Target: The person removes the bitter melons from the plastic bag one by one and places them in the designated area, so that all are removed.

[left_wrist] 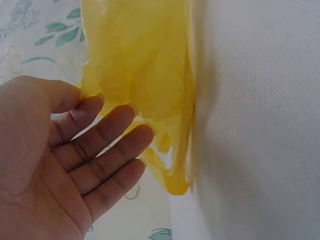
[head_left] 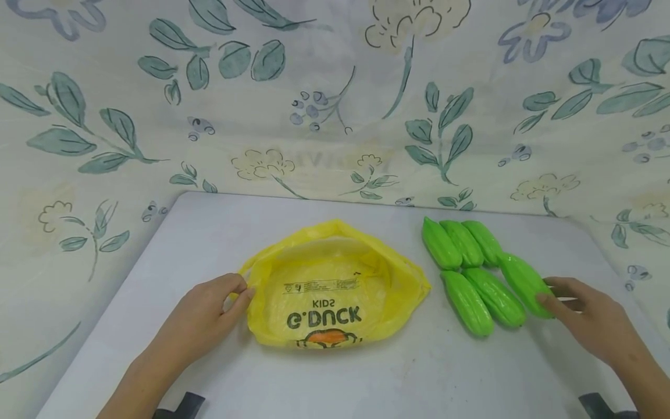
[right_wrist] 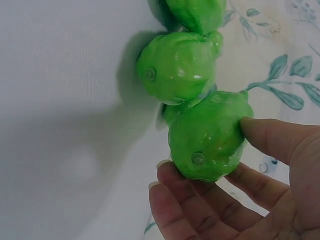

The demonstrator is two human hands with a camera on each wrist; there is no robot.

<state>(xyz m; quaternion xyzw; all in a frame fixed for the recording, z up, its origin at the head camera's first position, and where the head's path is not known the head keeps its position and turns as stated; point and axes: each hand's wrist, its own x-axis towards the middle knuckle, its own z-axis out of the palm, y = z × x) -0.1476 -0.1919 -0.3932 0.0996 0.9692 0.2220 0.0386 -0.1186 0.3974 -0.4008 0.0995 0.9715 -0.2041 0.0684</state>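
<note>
A yellow plastic bag (head_left: 335, 279) lies with its mouth spread wide, upside-down "KIDS" and "DUCK" lettering showing. My left hand (head_left: 211, 308) pinches its left rim between thumb and index finger. In the left wrist view the other fingers of that hand (left_wrist: 100, 155) are loosely extended beside the bag (left_wrist: 140, 65). At the right, my right hand (head_left: 591, 317) grips the near end of a glossy, ridged green artificial gourd (head_left: 523, 282). The right wrist view shows thumb and fingers around this gourd (right_wrist: 207, 137). Several matching gourds (head_left: 468, 305) lie grouped beside it.
The white table (head_left: 387, 378) carries the bag and gourds. Behind it and along its sides hangs a floral cloth (head_left: 335, 145). Dark strap ends (head_left: 188, 404) show near both forearms at the bottom edge.
</note>
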